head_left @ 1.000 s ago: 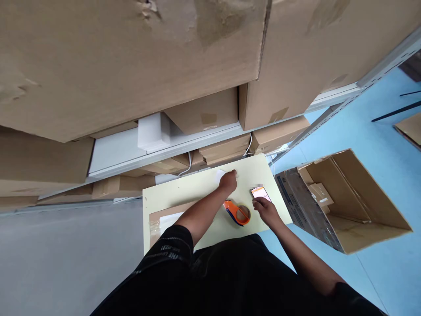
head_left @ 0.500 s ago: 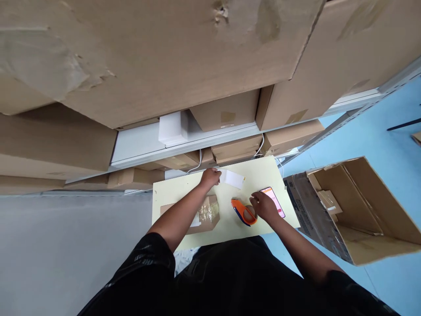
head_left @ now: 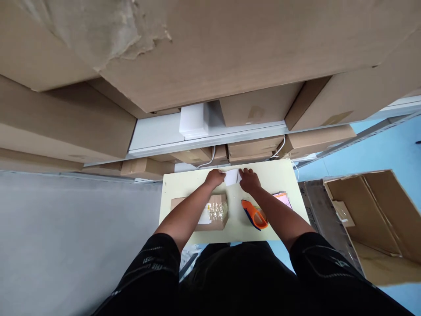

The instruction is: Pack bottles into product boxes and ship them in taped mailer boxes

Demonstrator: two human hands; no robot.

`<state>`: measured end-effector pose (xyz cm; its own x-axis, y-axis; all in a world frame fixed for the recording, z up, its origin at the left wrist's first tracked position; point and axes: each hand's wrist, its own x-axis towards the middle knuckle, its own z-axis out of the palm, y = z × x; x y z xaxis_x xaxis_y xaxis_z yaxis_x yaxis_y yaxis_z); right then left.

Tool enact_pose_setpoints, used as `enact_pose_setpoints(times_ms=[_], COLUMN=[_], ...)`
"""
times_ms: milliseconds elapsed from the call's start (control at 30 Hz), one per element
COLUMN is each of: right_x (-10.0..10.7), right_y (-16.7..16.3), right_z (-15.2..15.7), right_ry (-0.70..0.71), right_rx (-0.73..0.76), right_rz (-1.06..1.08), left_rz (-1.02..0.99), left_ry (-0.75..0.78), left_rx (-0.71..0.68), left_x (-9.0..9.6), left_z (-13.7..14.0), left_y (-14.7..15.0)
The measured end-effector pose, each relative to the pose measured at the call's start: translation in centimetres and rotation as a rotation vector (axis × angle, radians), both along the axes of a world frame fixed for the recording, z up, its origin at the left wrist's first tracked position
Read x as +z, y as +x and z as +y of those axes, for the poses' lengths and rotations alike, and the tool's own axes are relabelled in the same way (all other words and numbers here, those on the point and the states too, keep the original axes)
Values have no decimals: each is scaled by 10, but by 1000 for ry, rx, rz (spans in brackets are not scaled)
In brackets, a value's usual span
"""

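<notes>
Head view — left hand (head_left: 215, 177) is pinching a white slip (head_left: 231, 176), right hand (head_left: 249, 180) is covering its other edge, grip unclear from here — right of that hand, a cut-off carton (head_left: 370, 204) is holding a box (head_left: 344, 213).

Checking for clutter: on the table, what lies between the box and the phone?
In the head view, the tape dispenser lies between the box and the phone; the right forearm also crosses there.

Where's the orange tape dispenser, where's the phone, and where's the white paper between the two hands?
Tape dispenser (head_left: 251, 211): head view, on its orange body.
Phone (head_left: 283, 200): head view, on its lit screen.
Paper (head_left: 231, 177): head view, on its white face between the hands.
</notes>
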<state>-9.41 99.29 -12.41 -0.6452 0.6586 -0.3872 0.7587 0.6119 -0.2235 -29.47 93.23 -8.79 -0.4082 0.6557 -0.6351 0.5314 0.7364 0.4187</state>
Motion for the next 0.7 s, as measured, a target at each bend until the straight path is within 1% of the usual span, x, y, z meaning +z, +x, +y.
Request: enact_pose_setpoints(times_ms=[100, 200, 300, 400, 467, 533, 600, 667, 700], right_x=[-5, -7, -7, -6, -2, 6, 22, 46, 61], right_y=[-2, -5, -7, -7, -7, -6, -6, -7, -9], right_z=[0, 1, 0, 1, 4, 5, -1, -18, -32], right_ry=[35, 39, 42, 31, 18, -9, -45, -41, -15], right_rx=[4, 3, 5, 12, 9, -14, -66, -122, -135], right_rz=[-8, -20, -35, -33, -31, -25, 29, 207, 341], left_rz=[23, 85, 148, 183, 197, 167, 24, -195, -281], left_ry=[-32, -62, -97, -79, -29, 75, 265, 486, 569], left_rx=[-31, -57, -44, 0, 27, 80, 192, 328, 377], left_x=[1, 5, 10, 23, 39, 60, 84, 108, 119], left_z=[-1, 2, 2, -7, -22, -44, -69, -95, -107], left_y=[-3, -8, -19, -36, -47, -55, -56, -51, -47])
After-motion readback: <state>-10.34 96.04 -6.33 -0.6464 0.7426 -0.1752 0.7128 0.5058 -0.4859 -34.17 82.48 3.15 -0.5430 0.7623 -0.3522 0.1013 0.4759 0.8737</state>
